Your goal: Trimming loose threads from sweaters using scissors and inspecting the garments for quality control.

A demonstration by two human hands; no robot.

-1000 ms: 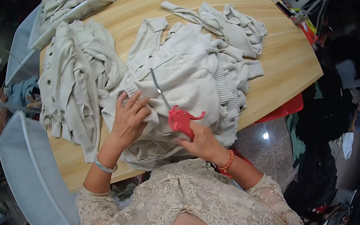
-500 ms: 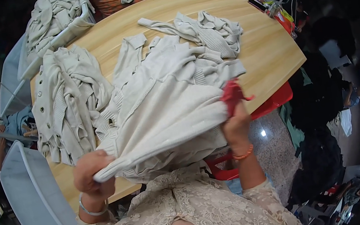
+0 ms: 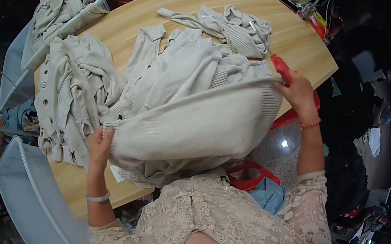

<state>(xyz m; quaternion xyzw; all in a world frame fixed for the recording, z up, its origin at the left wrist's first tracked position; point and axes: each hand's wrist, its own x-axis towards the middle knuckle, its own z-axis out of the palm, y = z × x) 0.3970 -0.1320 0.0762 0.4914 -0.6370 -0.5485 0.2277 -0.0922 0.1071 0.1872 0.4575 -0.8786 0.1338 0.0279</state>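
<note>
A cream knitted garment [image 3: 196, 127] is stretched between my two hands at the near side of the table, its lower part hanging in a wide fold. My left hand [image 3: 100, 146] is closed on its ribbed edge at the left. At the right, my right hand [image 3: 297, 93] pinches the opposite edge. That same hand also holds red-handled scissors [image 3: 281, 68], with a slim metal tip pointing away from me; the grip hides part of them. More cream knitwear [image 3: 172, 69] lies beneath and beyond the stretched piece.
A buttoned cream cardigan pile [image 3: 73, 95] lies on the wooden table [image 3: 136, 8] at left, another knit heap [image 3: 237, 28] at far right. Pale bins [image 3: 41, 213] stand left, one full of knitwear. A red stool [image 3: 253, 177] is below the near edge. Other people sit across the table.
My hands have moved apart, the right one outward to the right, and the garment is spread wider. My left hand has shifted up. The scissors' metal tip now shows.
</note>
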